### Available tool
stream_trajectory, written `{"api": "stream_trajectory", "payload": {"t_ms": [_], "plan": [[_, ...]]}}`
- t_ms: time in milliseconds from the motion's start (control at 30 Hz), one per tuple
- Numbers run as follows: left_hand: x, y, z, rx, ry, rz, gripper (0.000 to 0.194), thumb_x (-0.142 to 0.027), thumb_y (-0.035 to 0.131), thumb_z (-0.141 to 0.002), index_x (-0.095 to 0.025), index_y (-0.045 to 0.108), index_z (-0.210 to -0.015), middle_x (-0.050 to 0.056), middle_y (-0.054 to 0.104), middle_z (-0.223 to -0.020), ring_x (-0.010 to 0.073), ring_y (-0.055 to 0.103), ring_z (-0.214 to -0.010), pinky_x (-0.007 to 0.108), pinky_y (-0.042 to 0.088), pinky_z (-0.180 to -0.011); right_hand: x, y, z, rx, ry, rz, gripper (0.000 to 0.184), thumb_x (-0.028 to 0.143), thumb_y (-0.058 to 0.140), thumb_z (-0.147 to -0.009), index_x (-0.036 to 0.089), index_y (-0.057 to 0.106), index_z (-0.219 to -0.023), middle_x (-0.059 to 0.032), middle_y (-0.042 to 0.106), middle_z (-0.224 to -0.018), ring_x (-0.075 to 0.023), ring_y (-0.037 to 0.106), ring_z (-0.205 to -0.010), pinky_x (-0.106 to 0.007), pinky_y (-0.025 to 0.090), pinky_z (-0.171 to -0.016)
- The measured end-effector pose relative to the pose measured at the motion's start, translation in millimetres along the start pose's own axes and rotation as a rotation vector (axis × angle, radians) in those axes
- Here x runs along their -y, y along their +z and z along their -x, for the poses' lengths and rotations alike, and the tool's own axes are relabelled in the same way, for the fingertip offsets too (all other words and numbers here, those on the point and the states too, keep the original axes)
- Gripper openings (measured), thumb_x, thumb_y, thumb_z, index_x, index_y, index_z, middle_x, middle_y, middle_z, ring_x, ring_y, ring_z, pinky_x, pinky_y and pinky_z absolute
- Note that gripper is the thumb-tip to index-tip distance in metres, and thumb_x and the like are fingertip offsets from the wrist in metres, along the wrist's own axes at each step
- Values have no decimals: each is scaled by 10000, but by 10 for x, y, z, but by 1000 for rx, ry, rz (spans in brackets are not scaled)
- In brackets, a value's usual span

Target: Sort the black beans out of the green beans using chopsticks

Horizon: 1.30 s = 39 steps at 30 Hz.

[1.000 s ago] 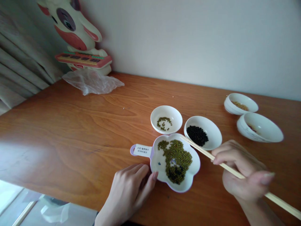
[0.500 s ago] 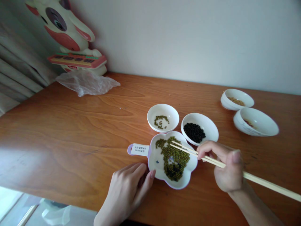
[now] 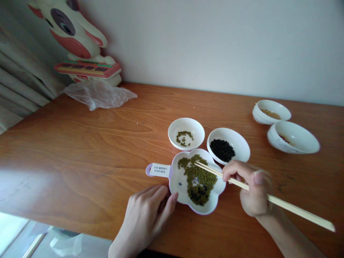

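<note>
A white flower-shaped dish (image 3: pixel 178 195) with a purple rim and a labelled handle holds green mung beans (image 3: pixel 206 175) and a cluster of black beans (image 3: pixel 197 193). My left hand (image 3: pixel 147 211) is at its near-left edge, thumb on the rim and the other fingers curled. My right hand (image 3: pixel 251 188) grips wooden chopsticks (image 3: pixel 209 168), whose tips are close together over the mung beans near the dish's far side. I cannot tell whether a bean is between them. Just behind the dish stand a white bowl (image 3: pixel 197 134) with some mung beans and another bowl (image 3: pixel 240 145) with many black beans.
At the back right, one white bowl (image 3: pixel 282 109) holds tan grains and another bowl (image 3: pixel 303 139) holds small reddish pieces. A cow-shaped toy keyboard (image 3: pixel 88 70) and a crumpled plastic bag (image 3: pixel 102 95) are at the back left of the wooden table (image 3: pixel 80 154).
My right hand has shifted slightly left, and the chopsticks' back ends have come into view. Their tips are nearer each other. My left hand and the dish have stayed in place.
</note>
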State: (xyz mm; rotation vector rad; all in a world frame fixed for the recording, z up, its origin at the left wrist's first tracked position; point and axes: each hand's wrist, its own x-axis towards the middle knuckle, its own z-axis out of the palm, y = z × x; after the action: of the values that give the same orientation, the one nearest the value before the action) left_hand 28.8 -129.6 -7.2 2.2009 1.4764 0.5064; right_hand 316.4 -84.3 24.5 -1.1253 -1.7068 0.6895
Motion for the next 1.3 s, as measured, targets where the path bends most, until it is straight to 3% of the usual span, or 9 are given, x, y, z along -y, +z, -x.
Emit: {"api": "stream_trajectory", "payload": {"t_ms": [300, 833, 1067, 1300], "plan": [[7, 6, 11, 5, -12, -3, 354, -367, 482, -1085, -218, 516, -765, -15, 642, -715, 132, 601, -601, 249, 393, -594, -58, 5, 19, 20, -11, 6, 751, 699, 174, -1051, 208, 624, -705, -30, 621, -653, -153, 464, -542, -321, 310, -521], [-3, -8, 6, 3, 2, -10, 352, -352, 488, -1083, -217, 509, -759, -16, 638, -703, 128, 600, -595, 246, 390, -589, -83, 33, 33, 14, -85, 46, 626, 508, 233, -1109, 208, 647, -747, -36, 641, -686, -159, 509, -553, -328, 370, -548], [6, -1, -1, 5, -2, -12, 359, -366, 486, -1085, -217, 505, -758, -14, 641, -710, 132, 601, -601, 245, 389, -594, -85, 33, 39, -34, -130, 18, 583, 402, 262, -1120, 213, 670, -750, -46, 667, -695, -185, 642, -645, -344, 445, -585], [-7, -11, 21, 14, -17, 1, 361, -373, 478, -1088, -217, 511, -764, -14, 639, -715, 137, 600, -603, 252, 386, -596, -39, -11, 13, -159, -235, -92, 657, 531, 277, -1105, 223, 732, -745, -59, 684, -655, -205, 633, -576, -366, 439, -530]]}}
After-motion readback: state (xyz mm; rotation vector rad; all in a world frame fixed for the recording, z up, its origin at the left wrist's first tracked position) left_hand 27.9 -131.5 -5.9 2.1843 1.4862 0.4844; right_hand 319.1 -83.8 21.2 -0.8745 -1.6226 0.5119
